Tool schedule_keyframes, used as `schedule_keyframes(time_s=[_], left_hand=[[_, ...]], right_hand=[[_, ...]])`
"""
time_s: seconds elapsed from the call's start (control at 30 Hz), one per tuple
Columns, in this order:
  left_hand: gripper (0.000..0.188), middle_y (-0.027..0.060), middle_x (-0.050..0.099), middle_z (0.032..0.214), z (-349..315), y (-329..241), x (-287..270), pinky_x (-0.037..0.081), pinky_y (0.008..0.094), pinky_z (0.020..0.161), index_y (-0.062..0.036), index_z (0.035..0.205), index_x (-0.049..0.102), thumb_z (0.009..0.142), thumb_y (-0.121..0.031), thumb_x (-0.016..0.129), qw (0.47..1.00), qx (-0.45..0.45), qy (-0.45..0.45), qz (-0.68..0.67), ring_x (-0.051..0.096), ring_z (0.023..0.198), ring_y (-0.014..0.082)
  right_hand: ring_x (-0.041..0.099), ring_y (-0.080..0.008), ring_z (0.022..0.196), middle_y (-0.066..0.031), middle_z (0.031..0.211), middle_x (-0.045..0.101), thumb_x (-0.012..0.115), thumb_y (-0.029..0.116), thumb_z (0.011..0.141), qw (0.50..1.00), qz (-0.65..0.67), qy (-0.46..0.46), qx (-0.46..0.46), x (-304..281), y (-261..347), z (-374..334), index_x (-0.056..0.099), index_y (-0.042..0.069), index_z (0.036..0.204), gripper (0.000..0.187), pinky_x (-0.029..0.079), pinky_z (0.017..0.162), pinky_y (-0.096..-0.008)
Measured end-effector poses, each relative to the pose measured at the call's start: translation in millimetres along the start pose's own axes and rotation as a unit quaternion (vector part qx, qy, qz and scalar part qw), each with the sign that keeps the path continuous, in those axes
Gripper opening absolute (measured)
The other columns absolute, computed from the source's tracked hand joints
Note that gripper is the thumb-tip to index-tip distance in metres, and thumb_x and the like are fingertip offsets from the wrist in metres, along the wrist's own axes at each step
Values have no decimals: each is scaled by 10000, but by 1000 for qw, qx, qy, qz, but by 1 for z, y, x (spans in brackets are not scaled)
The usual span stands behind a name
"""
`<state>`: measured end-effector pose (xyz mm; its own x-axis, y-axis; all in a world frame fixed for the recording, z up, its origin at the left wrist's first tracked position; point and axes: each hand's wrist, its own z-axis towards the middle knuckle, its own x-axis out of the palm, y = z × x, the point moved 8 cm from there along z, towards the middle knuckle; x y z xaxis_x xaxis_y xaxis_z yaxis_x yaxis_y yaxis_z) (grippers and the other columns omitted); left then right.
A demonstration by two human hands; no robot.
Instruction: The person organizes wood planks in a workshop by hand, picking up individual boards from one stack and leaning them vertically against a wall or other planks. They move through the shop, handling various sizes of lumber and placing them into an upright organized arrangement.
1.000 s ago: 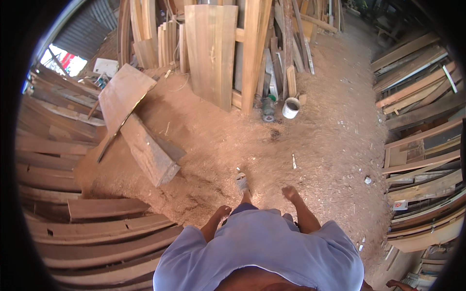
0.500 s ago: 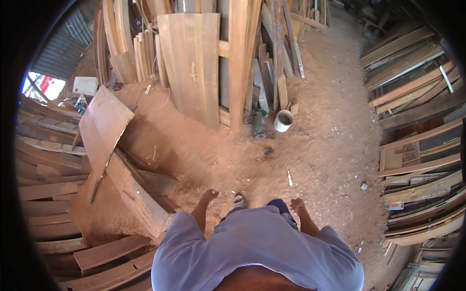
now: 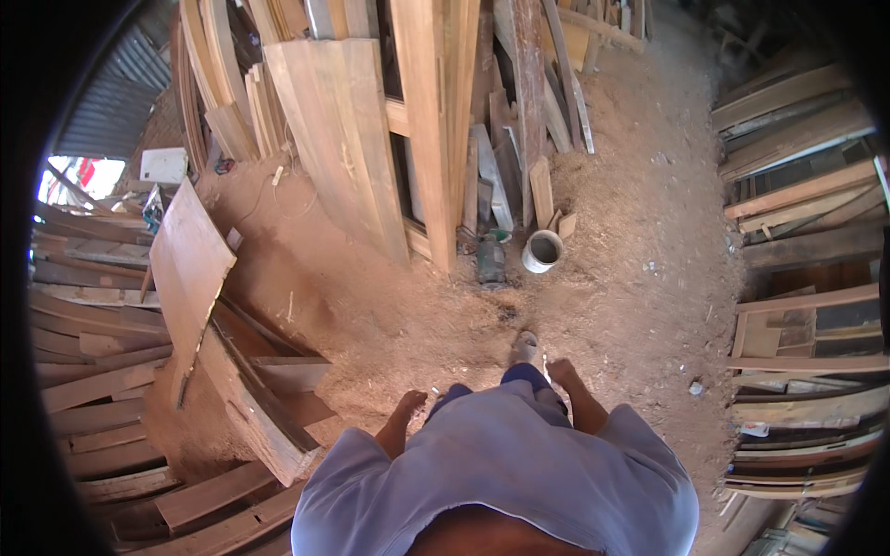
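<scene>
My left hand (image 3: 412, 401) hangs by my left thigh, its fingers loosely bent and nothing visible in them. On the other side, my right hand (image 3: 562, 372) is held a little farther forward, also loose and with nothing seen in it. Both are small in the picture. A thin white strip (image 3: 545, 364) lies on the ground beside the right hand, seemingly apart from it. My sandalled right foot (image 3: 524, 347) is forward on the sawdust-covered ground (image 3: 371, 324). Neither hand touches any of the wood around me.
Ahead, tall boards (image 3: 338, 139) lean upright, with a white bucket (image 3: 541, 251) and a dark greenish object (image 3: 491, 259) at their foot. A broad panel (image 3: 190, 269) rests on a thick plank (image 3: 246, 389) at left. Stacked timber (image 3: 807, 306) lines the right side.
I have stepped forward: my right foot is now in front instead of the left. My right hand has swung forward and my left hand back. The leaning boards and bucket have shifted in view.
</scene>
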<state>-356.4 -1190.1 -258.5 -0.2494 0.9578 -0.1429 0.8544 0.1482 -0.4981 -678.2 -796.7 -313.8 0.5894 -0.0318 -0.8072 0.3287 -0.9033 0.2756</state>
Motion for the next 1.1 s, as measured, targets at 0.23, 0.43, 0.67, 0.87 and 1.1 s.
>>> schedule_keyframes(time_s=[0.23, 0.43, 0.67, 0.87, 1.1], left_hand=[[486, 181, 696, 963, -6, -40, 27, 518, 367, 769, 41, 1074, 659, 847, -387, 625, 991, 110, -80, 1, 664, 863, 252], [366, 103, 654, 809, -5, -50, 13, 494, 339, 669, 23, 983, 654, 902, -323, 566, 986, 106, -111, -57, 619, 738, 205], [287, 173, 660, 787, 57, -69, 27, 495, 444, 666, -22, 866, 653, 805, -295, 588, 842, 276, -96, 454, 650, 767, 357], [231, 160, 618, 757, 63, -110, -1, 476, 442, 668, -58, 785, 612, 797, -283, 564, 864, 352, -33, 359, 611, 773, 349], [288, 26, 501, 623, 65, -173, -127, 419, 359, 544, -65, 680, 527, 865, -286, 541, 980, 191, -32, -38, 517, 603, 185]], right_hand=[[671, -302, 684, -147, 722, 665, 577, 202, 795, 931, -199, -99, -290, -152, 41, 78, 643, 92, 783, 129, 496, 569, -454], [643, -432, 917, -295, 918, 657, 534, 305, 846, 985, 159, -60, -12, -206, 54, 154, 674, -33, 909, 371, 513, 812, -485], [655, -369, 917, -229, 920, 685, 512, 420, 877, 988, 12, 3, -156, -146, 153, 167, 669, -31, 943, 482, 508, 828, -431], [668, -337, 831, -186, 873, 690, 494, 290, 871, 985, 27, 30, -170, -71, 134, 173, 707, 101, 853, 285, 519, 738, -446], [670, -360, 760, -223, 789, 666, 580, 217, 813, 999, 12, -16, -35, -90, 72, 159, 673, 65, 832, 179, 533, 707, -459]])
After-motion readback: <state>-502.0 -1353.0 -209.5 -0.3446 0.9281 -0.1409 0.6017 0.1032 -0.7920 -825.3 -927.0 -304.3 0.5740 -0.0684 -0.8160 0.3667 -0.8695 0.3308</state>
